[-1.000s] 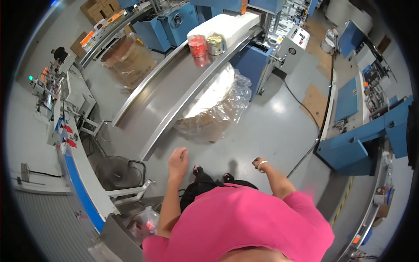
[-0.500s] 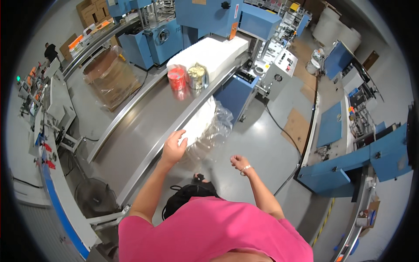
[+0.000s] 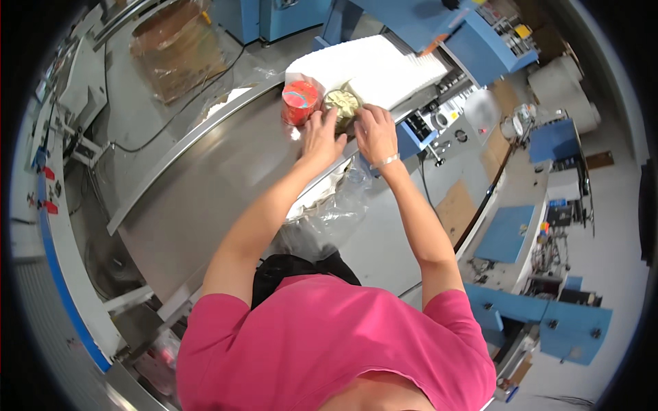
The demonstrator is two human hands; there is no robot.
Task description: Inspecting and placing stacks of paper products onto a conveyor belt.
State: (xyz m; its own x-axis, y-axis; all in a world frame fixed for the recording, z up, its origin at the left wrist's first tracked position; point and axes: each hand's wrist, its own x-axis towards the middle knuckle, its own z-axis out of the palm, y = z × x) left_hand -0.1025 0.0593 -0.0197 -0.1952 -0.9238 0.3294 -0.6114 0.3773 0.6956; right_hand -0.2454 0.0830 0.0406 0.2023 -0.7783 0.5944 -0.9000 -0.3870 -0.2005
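Note:
On the metal table stand two round bundles in clear plastic, a pale yellow one (image 3: 342, 103) and a red one (image 3: 299, 101) to its left. My left hand (image 3: 322, 140) reaches to the near left side of the yellow bundle, thumb and fingers apart. At its near right side is my right hand (image 3: 376, 137), fingers stretched forward and slightly bent, a pale band around the wrist. Both hands are at the bundle's sides, but I cannot tell how firmly they touch it. Behind the bundles lies a long white stack of thin pieces (image 3: 384, 65).
The metal table (image 3: 226, 157) has a raised rail along its far-left edge. Below its near edge hangs a clear plastic bag (image 3: 336, 212) with white contents. Blue machinery (image 3: 411, 24) stands beyond the stack. A plastic-lined cardboard box (image 3: 178, 55) sits on the floor at the far left.
Both hands have moved forward, from apart in front of my body to either side of the yellow bundle. My view has shifted closer to the table.

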